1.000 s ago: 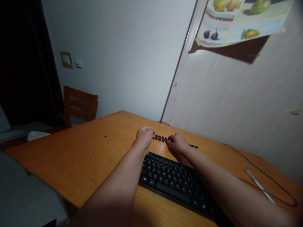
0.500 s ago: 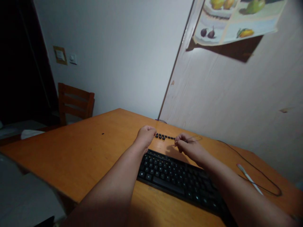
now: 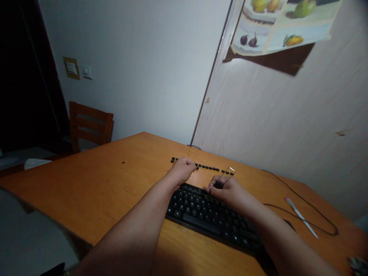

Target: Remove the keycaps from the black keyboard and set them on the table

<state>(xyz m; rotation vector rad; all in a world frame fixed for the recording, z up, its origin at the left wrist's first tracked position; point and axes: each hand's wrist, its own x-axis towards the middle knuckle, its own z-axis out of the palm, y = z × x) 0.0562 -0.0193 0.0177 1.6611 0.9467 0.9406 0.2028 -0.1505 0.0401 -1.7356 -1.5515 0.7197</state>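
My left hand (image 3: 183, 169) is beyond the back edge of a black keyboard (image 3: 201, 225), its fingers pinched together beside a row of small black keycaps (image 3: 211, 168). Whatever those fingers may hold is hidden. My right hand (image 3: 224, 189) hovers near the keyboard's back edge, closed around a wire keycap puller (image 3: 230, 169). The puller's wire loop sticks out past the knuckles toward the keycaps, and a dark part of it shows between the fingers. My right forearm covers some of the keyboard's right side.
Right of the keyboard lie a white-handled brush (image 3: 301, 217) and a thin black cable (image 3: 322, 211). A small dark piece (image 3: 123, 162) sits alone on the wooden table (image 3: 138, 176) at the left. Behind the table stand a wall and a wooden chair (image 3: 90, 124).
My left hand has shifted slightly right and down along the keycaps, uncovering some at the left. My right hand has drawn back toward the keyboard with the puller, baring the row's right end.
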